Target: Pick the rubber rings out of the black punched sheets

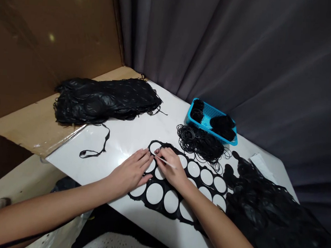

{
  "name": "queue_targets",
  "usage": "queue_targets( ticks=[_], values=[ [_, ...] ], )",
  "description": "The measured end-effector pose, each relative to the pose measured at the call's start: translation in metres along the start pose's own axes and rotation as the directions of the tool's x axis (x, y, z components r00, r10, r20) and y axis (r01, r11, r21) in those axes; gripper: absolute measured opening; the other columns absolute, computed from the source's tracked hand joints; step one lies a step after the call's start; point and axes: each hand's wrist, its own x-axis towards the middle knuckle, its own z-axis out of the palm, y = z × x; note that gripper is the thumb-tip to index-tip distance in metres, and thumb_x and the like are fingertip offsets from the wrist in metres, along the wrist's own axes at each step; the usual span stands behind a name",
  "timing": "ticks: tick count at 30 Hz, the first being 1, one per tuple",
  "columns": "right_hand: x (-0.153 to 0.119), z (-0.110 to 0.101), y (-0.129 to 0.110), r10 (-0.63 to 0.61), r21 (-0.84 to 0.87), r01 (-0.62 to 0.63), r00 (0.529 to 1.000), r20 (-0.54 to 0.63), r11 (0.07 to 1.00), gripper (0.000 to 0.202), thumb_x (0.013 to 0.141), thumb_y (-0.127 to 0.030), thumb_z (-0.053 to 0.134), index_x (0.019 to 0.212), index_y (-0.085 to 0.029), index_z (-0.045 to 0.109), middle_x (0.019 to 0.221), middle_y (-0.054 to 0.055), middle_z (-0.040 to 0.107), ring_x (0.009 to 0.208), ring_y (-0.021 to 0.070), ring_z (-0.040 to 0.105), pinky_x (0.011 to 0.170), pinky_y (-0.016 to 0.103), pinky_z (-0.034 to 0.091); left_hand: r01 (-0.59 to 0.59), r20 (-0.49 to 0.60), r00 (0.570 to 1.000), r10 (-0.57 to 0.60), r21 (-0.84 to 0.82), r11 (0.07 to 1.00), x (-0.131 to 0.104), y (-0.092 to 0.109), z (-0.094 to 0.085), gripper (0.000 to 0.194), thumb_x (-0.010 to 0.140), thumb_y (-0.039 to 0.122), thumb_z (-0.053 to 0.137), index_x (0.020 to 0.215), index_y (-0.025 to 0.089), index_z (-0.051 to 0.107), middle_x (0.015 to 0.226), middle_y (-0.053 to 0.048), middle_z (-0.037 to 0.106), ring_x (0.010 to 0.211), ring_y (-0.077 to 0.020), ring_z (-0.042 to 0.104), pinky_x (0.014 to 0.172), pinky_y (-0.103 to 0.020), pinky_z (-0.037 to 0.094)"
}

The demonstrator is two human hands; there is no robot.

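A flat black rubber sheet with rows of round holes (pixel 160 209) lies on the white table before me, the white tabletop showing through the holes. My left hand (pixel 130 172) rests on the sheet's left end, fingers extended and thumb apart. Pinched in my right hand (pixel 172 165) is a thin white stick-like tool (pixel 167 163). Its tip is at the edge of a hole near the sheet's upper left, close to my left fingertips. Exactly how the tip meets the rubber is too small to make out. My right forearm covers part of the sheet.
A thick stack of black sheets (pixel 107 101) lies at the back left, with a loose black strip (pixel 107 139) in front. Thin black rings (pixel 202 143) lie heaped beside a blue basket (pixel 232 142) holding more black bundles. Black rubber pieces (pixel 266 216) and white paper (pixel 261 165) are right.
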Motion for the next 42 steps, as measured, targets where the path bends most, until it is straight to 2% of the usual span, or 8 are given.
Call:
queue_targets(
  ticks=[3,6,11,17,28,31,37,42],
  values=[
    [0.000,0.000,0.000,-0.158,-0.263,0.171,0.985,0.070,0.949,0.016,0.099,-0.015,0.041,0.091,-0.017,0.054,0.100,0.011,0.063,0.091,0.0232,0.050,0.081,0.035,0.043,-0.015,-0.036,0.999,0.015,0.014,1.000,0.002,0.000,-0.001,0.054,0.100,0.042,0.045,0.130,-0.002,0.055,0.133,-0.021,0.055,0.131,-0.0329,0.047,0.116,-0.042,0.030],
    [0.012,-0.025,0.025,-0.072,-0.347,0.024,0.989,-0.129,0.938,0.016,0.095,-0.013,0.040,0.088,-0.017,0.054,0.089,0.010,0.061,0.084,0.0220,0.051,0.075,0.033,0.042,-0.025,-0.019,0.999,0.026,0.046,0.999,0.005,0.001,-0.003,0.054,0.100,0.042,0.045,0.128,-0.002,0.056,0.129,-0.022,0.056,0.128,-0.0331,0.048,0.115,-0.043,0.031],
    [0.029,-0.092,0.080,0.340,-0.024,-0.446,0.714,-0.611,0.895,0.020,0.090,-0.031,0.051,0.075,-0.019,0.050,0.075,0.005,0.059,0.070,0.0185,0.052,0.066,0.032,0.042,-0.032,0.003,0.999,0.032,0.031,0.999,0.006,-0.001,-0.006,0.055,0.102,0.044,0.037,0.128,-0.001,0.056,0.125,-0.021,0.057,0.128,-0.0327,0.047,0.113,-0.044,0.032],
    [0.017,-0.104,0.060,0.683,0.828,-0.355,0.729,-0.047,0.435,0.035,0.066,-0.032,0.082,0.072,-0.018,0.050,0.096,0.011,0.071,0.085,0.0183,0.065,0.047,0.019,0.042,0.012,0.042,0.999,-0.008,-0.091,0.996,0.026,-0.011,-0.019,0.042,0.099,0.046,0.047,0.111,0.009,0.062,0.106,-0.013,0.059,0.109,-0.0292,0.054,0.098,-0.045,0.044],
    [-0.047,-0.104,0.037,0.719,0.980,-0.118,0.666,0.199,-0.162,0.031,0.065,-0.011,0.082,0.070,-0.018,0.052,0.102,0.007,0.072,0.094,0.0121,0.068,0.067,0.012,0.056,-0.197,-0.001,0.977,0.212,-0.372,0.907,0.036,0.017,-0.032,0.026,0.101,0.016,0.041,0.120,0.014,0.058,0.130,-0.011,0.056,0.127,-0.0240,0.048,0.104,-0.039,0.044],
    [-0.069,-0.090,0.025,0.659,0.976,-0.192,0.723,0.210,-0.101,0.033,0.070,-0.019,0.082,0.074,-0.019,0.050,0.109,0.007,0.070,0.090,0.0112,0.066,0.078,0.019,0.055,-0.260,0.001,0.960,0.280,-0.372,0.891,0.020,0.041,-0.026,0.032,0.101,0.020,0.045,0.131,0.014,0.056,0.136,-0.011,0.055,0.133,-0.0258,0.046,0.108,-0.040,0.043],
    [-0.095,-0.059,0.007,0.522,0.671,-0.430,0.849,0.074,0.604,0.023,0.089,-0.033,0.066,0.079,-0.018,0.052,0.103,0.005,0.069,0.094,0.0162,0.062,0.088,0.031,0.046,-0.251,0.067,0.956,0.286,-0.319,0.914,0.011,0.059,-0.008,0.056,0.097,0.041,0.055,0.143,0.010,0.048,0.148,-0.015,0.046,0.137,-0.0320,0.043,0.111,-0.047,0.039],
    [-0.099,-0.055,0.005,0.429,0.404,-0.396,0.903,0.007,0.825,0.018,0.092,-0.031,0.059,0.079,-0.019,0.055,0.099,0.003,0.069,0.092,0.0180,0.063,0.084,0.032,0.045,-0.250,0.079,0.951,0.298,-0.366,0.896,0.015,0.055,-0.010,0.057,0.098,0.041,0.053,0.147,0.013,0.044,0.149,-0.012,0.047,0.144,-0.0294,0.035,0.120,-0.047,0.026]
  ],
)
